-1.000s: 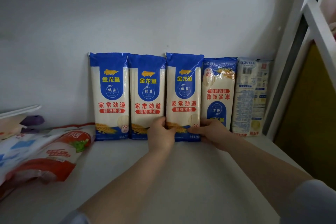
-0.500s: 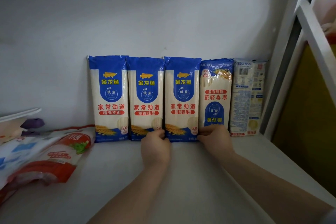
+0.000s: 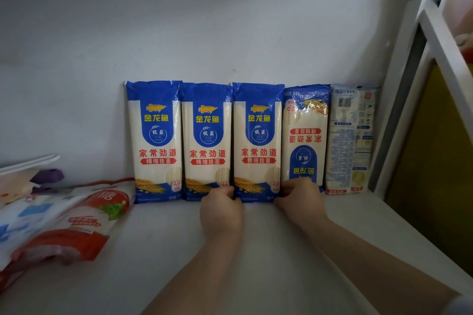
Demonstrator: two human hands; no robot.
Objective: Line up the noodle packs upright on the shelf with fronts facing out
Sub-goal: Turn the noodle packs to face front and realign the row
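Both hands lower vs earlier, L hand & R hand grip 3rd noodle pack base

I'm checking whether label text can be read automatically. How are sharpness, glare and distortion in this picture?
Head view: the three upright noodle packs are sharp with legible print; soft glare streaks their blue tops; the shelf frame bows from wide-angle distortion; the sugar bag at the left edge looks stretched and softer; lighting is dim and even.
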